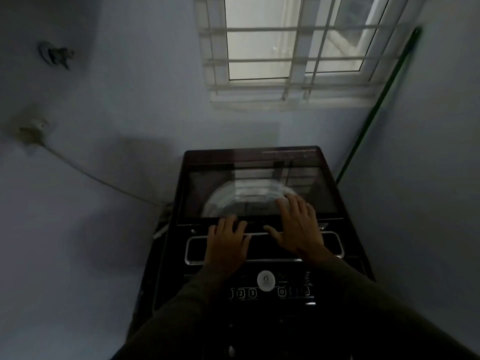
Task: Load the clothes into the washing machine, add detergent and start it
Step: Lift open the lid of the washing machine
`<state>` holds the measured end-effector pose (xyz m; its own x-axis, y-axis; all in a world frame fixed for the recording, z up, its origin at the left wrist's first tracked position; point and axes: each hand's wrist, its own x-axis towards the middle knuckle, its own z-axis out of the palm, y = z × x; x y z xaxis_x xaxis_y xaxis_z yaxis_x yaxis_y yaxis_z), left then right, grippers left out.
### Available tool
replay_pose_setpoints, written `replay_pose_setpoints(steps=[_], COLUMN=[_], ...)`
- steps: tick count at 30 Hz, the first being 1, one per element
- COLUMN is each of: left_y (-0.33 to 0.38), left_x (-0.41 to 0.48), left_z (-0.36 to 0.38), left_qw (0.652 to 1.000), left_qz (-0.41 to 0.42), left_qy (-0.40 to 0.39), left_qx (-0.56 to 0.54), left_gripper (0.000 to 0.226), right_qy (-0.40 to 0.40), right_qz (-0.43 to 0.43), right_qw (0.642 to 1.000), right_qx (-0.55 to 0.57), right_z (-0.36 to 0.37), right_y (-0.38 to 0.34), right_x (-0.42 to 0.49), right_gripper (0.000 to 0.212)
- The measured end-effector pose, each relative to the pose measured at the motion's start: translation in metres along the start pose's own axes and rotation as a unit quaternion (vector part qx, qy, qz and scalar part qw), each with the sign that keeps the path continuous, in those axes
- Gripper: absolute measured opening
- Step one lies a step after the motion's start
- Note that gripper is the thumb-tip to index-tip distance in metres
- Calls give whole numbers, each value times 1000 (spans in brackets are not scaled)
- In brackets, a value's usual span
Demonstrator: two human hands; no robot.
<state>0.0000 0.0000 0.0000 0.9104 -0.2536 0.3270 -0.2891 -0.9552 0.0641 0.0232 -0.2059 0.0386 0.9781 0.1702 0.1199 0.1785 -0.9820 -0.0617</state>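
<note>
My left hand (226, 245) and right hand (298, 224) lie flat, fingers spread, on the washing machine (259, 183)'s closed glass lid (207, 188).

Washing machine (259, 229): dark glossy casing, plastic by look. Lid (259, 188): smooth glass, reflective, mirroring window bars (298, 58). Handle trim (197, 239): bright chrome finish. Dial (266, 280): white gloss plastic. Walls (117, 100): matt paint. Sleeves (187, 307): dull cloth.

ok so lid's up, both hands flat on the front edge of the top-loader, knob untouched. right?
Not quite: the glass lid is down, closed over the drum, as the head view shows. The rest holds: left hand and right hand lie flat at its front edge, and neither touches the white knob.
</note>
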Motion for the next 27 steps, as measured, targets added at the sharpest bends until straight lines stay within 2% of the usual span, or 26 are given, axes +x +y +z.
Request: replay_pose_setpoints(steps=[1,5,10,14,19,22,27], left_y=[1,3,-1,-11,-16,-19,-22], left_x=[-4,-22,-28,-30,-31,-34,-32], left_z=[-2,3,2,6,-3,-6,-11], left_qw=[1000,999,999,995,991,992,995], left_qz=[-10,-32,-20,-27,-9,11,35], left_qy=[-17,-14,-33,-78,-121,-121,-89], left_qx=[-2,-8,-39,-60,-50,-15,7], left_gripper=[40,40,47,61,83,91,87], right_qy=[-26,-31,-56,-102,-128,-124,-108], right_qz=[3,11,19,22,25,31,31], right_qw=[1000,999,998,993,990,990,992], right_qx=[1,9,20,47,62,54,50], right_z=[2,20,20,18,13,11,1], right_y=[-1,2,2,3,3,-1,-1], right_x=[-6,-36,-45,-45,-40,-40,-36], right_gripper=[76,71,71,78,71,70,72])
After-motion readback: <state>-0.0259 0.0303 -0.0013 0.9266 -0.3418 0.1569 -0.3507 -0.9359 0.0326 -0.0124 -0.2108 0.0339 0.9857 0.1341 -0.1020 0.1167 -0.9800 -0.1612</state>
